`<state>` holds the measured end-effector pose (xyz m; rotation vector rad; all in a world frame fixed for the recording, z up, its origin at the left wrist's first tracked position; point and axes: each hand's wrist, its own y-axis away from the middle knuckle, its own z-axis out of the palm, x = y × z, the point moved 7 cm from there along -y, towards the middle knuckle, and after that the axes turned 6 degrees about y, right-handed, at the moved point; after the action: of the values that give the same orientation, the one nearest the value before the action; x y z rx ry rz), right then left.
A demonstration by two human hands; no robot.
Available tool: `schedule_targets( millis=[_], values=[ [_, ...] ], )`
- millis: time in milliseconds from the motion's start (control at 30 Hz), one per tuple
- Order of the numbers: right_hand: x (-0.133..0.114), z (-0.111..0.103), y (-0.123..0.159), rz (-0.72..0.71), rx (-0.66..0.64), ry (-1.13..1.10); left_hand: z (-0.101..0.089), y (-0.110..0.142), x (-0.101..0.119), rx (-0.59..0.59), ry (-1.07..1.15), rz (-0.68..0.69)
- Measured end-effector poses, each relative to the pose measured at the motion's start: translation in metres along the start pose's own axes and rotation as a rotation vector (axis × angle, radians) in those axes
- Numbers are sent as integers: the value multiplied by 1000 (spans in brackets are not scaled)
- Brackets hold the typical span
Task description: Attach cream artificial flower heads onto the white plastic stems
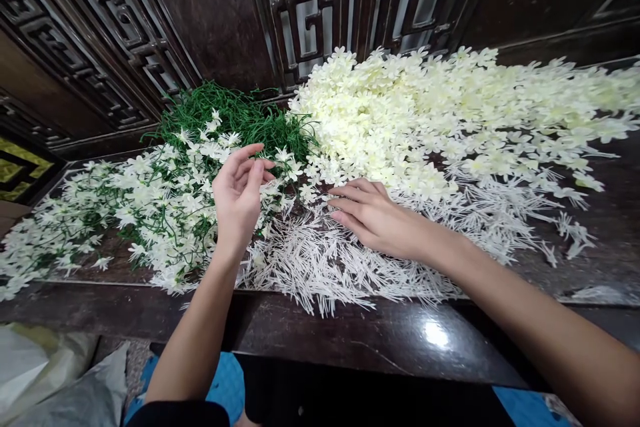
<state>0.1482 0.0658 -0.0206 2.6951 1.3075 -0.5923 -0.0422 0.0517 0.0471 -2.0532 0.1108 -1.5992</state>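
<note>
Two bare hands are up over the long dark table (pixel 395 337). The left hand (pixel 241 177) has its palm turned up, with the fingers curled loosely and the thumb a bit apart from the top finger. I cannot tell if a small thing is tucked in it. The right hand (pixel 367 213) is palm down, its fingers close together and a little bent, low over the white sticks (pixel 320 260). I cannot tell if it pinches one. The white sticks lie under and around the right hand, and to the right of the left wrist. The white flowers (pixel 165 213) are just beside the left hand and spread off to its left. The green stems (pixel 220 113) are in a heap just past the left hand. The pale flowers (pixel 380 113) lie in a big pile just past the right hand and reach far right. Behind it all is a dark wood wall (pixel 215 13) with cut-out shapes. Some bags (pixel 65 380) are down at the low left.
</note>
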Motion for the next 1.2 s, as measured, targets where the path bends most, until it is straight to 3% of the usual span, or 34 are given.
schedule_targets(
  millis=[167,400,533,700,833,933,1033,1133,1200],
  values=[
    [0,0,-1,2,3,0,-7,-2,4,102,42,61],
    [-2,-2,0,-15,26,18,-38,1,11,453,75,231],
    [-1,-1,0,-12,28,24,-43,6,18,482,-110,271],
    [-6,-3,-1,-31,34,47,-31,8,27,383,-382,291],
    [-21,1,0,-98,-7,34,-16,8,30,324,-432,421],
    [-34,10,0,-164,-78,15,10,12,28,33,-332,503],
    [-40,17,0,-187,-131,14,32,19,20,-260,-232,384],
    [-37,13,-1,-165,-94,32,43,23,12,-418,-272,261],
    [-33,5,-2,-147,-31,63,45,24,9,-453,-380,264]
  ],
)
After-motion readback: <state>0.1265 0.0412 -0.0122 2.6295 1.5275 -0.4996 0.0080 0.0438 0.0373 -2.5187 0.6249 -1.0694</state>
